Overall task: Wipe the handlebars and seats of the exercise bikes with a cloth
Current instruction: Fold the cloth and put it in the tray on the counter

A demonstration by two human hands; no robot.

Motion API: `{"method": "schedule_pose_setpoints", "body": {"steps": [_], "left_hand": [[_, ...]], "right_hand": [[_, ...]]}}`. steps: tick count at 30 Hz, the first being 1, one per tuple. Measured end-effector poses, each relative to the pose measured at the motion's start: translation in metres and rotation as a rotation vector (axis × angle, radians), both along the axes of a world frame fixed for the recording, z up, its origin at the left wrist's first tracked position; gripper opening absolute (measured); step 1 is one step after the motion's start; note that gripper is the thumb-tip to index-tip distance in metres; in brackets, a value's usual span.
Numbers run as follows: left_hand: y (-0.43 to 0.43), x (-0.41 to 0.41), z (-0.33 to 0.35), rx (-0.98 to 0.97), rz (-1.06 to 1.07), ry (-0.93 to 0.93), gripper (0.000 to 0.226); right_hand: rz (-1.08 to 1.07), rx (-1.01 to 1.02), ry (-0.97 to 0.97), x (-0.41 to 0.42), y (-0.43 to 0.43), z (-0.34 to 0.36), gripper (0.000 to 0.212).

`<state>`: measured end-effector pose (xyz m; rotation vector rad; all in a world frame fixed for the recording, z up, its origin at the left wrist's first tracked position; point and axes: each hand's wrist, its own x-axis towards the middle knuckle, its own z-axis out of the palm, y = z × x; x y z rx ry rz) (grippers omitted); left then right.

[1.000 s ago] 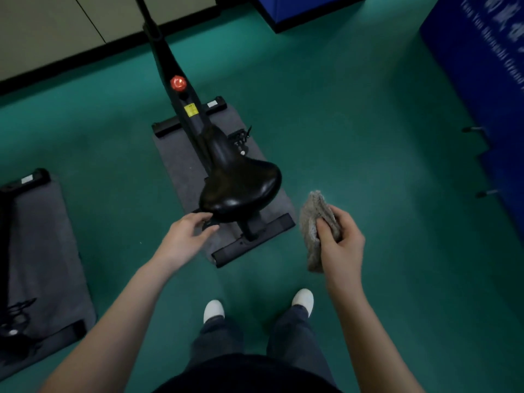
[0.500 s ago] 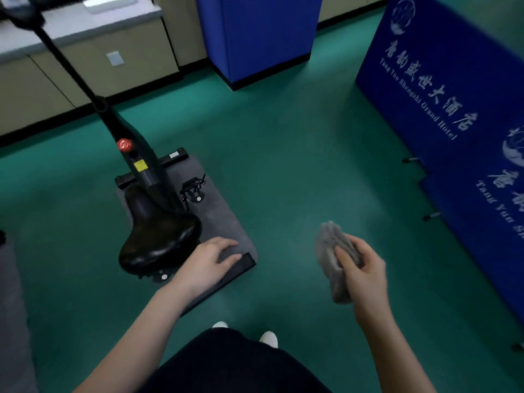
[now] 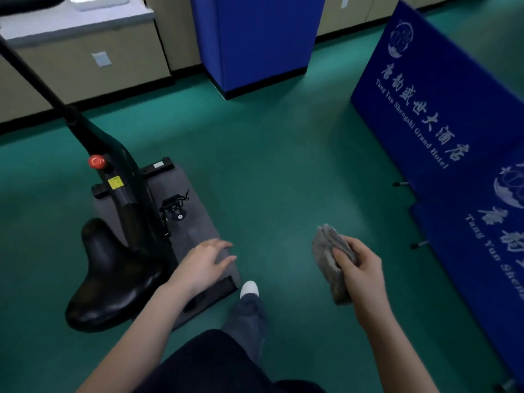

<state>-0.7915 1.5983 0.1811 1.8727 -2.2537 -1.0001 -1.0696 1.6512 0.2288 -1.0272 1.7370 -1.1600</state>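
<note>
I work from one view only: a wide-angle camera on the head, facing forward and steeply down. The green floor (image 3: 283, 165) fills the frame, with the bike seat (image 3: 113, 279) close at lower left.

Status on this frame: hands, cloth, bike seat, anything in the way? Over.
Right hand grips grey cloth, clear of the bike. Left hand open, beside the seat, not on it. Blue banner stands close on the right.

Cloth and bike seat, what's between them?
In the head view, between seat and cloth: the left hand, a corner of the grey mat beneath it, then bare green floor.
</note>
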Motion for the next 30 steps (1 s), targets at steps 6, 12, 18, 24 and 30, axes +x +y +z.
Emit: {"method": "schedule_pose_setpoints", "body": {"steps": [6,12,18,24,30], "left_hand": [[-0.087,-0.002,-0.004,0.023,0.106,-0.015,0.042],[-0.162,-0.008,0.012,0.026,0.098,-0.115,0.048],[-0.224,-0.027,0.019,0.027,0.164,-0.148,0.049],[-0.304,-0.064,0.023,0.027,0.327,-0.125,0.049],[-0.370,-0.094,0.036,0.006,0.458,-0.082,0.048]], "right_hand": [[0.140,0.045,0.049,0.004,-0.111,0.007,0.028],[0.222,0.082,-0.060,0.021,-0.195,0.009,0.029],[0.368,0.092,-0.096,0.021,-0.286,0.003,0.027],[0.487,0.062,-0.106,-0.006,-0.403,0.006,0.030],[0.546,0.052,-0.083,-0.040,-0.510,0.019,0.031]]}}
